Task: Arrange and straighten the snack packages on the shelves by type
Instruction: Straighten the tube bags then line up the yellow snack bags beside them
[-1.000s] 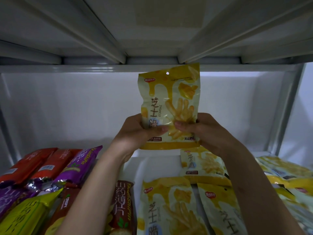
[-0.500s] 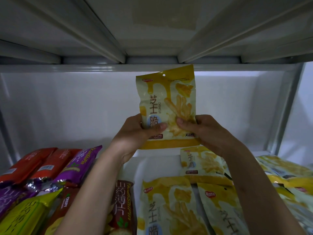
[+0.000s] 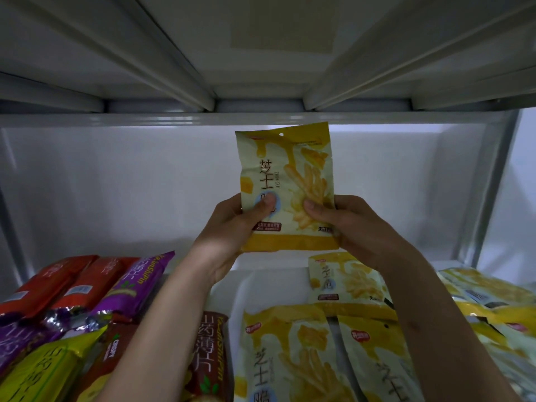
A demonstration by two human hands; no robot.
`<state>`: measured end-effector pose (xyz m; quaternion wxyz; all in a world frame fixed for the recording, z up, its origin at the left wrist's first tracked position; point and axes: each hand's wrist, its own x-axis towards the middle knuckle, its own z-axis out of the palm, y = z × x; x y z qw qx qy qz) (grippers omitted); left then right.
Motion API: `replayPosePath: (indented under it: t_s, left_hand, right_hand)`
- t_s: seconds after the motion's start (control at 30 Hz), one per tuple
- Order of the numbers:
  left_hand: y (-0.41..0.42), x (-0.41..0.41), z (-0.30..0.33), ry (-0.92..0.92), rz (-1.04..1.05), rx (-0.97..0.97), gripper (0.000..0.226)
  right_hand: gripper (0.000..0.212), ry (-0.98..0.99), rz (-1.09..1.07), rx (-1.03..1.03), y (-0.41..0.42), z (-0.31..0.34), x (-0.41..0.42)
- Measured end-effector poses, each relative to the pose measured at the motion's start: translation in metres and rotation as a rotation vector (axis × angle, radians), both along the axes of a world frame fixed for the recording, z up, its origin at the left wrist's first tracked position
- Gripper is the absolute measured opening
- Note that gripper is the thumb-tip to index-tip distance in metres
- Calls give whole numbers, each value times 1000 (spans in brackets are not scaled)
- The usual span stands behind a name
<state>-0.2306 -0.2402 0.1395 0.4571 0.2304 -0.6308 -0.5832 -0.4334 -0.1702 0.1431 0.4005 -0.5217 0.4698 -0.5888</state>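
Note:
A yellow and cream cheese-stick packet (image 3: 285, 169) stands upright in the air above the shelf, in front of the white back wall. My left hand (image 3: 235, 227) grips its lower left edge, thumb pressed on the front. My right hand (image 3: 351, 224) grips the lower right edge, thumb on the front too. Below them lie more packets of the same kind: one flat at the back (image 3: 345, 280), two nearer me (image 3: 287, 355) (image 3: 377, 358), and several piled at the right (image 3: 493, 303).
On the left of the white shelf floor (image 3: 269, 285) lie red packets (image 3: 43, 285), a purple packet (image 3: 139, 282), a yellow-green packet (image 3: 49, 369) and a brown yam-chip packet (image 3: 210, 352). The upper shelf's underside (image 3: 261, 68) hangs close above. A metal upright (image 3: 493, 184) stands at the right.
The held packet has tilted slightly, its top leaning left, and my thumbs have shifted apart on its front. Both hands keep their grip.

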Motion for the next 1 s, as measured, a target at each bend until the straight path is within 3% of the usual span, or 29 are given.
replayPosePath:
  t_s: [0.13, 0.23, 0.6, 0.77, 1.0]
  left_hand:
    - [-1, -3, 0, 6, 14, 41, 29]
    - [-1, -2, 1, -18, 23, 23, 33]
    - [-5, 3, 1, -107, 71, -30, 14]
    - [-2, 2, 3, -69, 12, -17, 39]
    - [-1, 1, 2, 95, 11, -13, 42]
  right_hand:
    - [39, -23, -47, -12, 1, 2, 2]
    - [48, 0, -33, -4, 3, 4, 3]
    - [44, 5, -28, -33, 5, 3, 7]
    - [56, 10, -18, -1, 5, 4, 6]
    - [56, -21, 40, -57, 2, 1, 7]
